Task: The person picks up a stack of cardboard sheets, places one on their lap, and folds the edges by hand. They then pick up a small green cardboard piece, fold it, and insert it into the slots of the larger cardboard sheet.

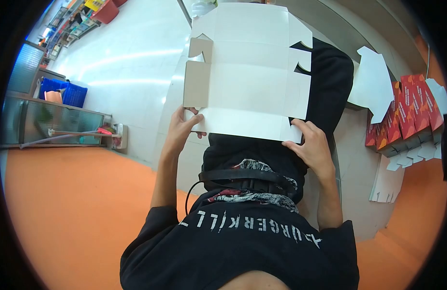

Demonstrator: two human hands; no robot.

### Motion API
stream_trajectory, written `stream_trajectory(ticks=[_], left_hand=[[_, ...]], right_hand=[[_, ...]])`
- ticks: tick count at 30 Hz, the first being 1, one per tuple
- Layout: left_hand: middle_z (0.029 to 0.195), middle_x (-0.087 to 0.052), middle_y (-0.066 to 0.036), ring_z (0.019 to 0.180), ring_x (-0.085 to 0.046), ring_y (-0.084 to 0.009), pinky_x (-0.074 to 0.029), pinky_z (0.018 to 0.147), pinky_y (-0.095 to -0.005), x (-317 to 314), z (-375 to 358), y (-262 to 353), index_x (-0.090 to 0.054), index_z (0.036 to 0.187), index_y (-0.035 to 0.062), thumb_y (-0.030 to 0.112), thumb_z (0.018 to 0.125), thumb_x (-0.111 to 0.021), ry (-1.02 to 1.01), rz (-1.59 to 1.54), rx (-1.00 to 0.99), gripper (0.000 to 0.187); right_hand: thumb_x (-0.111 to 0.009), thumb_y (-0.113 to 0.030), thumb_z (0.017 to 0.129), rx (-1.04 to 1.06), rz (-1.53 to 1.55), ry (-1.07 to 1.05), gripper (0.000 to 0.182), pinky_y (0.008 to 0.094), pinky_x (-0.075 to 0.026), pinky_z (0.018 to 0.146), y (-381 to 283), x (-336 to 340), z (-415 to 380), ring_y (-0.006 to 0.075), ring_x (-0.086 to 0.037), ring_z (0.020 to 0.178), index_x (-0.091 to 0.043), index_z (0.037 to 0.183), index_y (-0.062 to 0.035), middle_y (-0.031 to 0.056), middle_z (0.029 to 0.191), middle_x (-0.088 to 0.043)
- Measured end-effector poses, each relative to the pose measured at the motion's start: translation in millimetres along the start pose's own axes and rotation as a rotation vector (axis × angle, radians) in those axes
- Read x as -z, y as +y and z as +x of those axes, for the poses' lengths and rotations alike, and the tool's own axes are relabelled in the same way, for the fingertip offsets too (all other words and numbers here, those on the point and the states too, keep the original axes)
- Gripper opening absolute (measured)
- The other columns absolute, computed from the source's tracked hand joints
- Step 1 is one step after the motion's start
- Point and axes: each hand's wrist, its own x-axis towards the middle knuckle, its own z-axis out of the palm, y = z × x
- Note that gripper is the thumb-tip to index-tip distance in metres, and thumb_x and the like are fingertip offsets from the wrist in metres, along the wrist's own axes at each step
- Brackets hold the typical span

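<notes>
An unfolded white cardboard box blank lies across my lap, its plain inner face up. Along its left edge some flaps stand folded up; on the right edge the flaps lie nearly flat beside curved cut-outs. My left hand grips the near left corner flap between thumb and fingers. At the near right corner, my right hand pinches the other flap, thumb at the edge. The blank's outer face is hidden from me.
Red printed boxes stand in a row on the right, with a loose white blank beside them. More flat card lies nearer. At far left are a blue basket and a glass-fronted cabinet.
</notes>
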Motion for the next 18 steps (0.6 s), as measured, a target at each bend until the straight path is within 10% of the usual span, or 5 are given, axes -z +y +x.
stream_trajectory(ticks=[18], left_hand=[[0.081,-0.062,-0.013,0.057,-0.064,-0.02,-0.05,0.047,-0.0279,-5,3,4,-0.049,0.1,-0.0029,0.001,0.078,-0.068,0.086,0.047,-0.044,0.029]], right_hand=[[-0.079,-0.025,0.074,0.017,-0.1,0.039,0.05,0.0421,-0.052,0.071,0,-15,1,0.0355,-0.064,0.082,-0.06,0.115,-0.0025,0.0179,0.091,-0.059]])
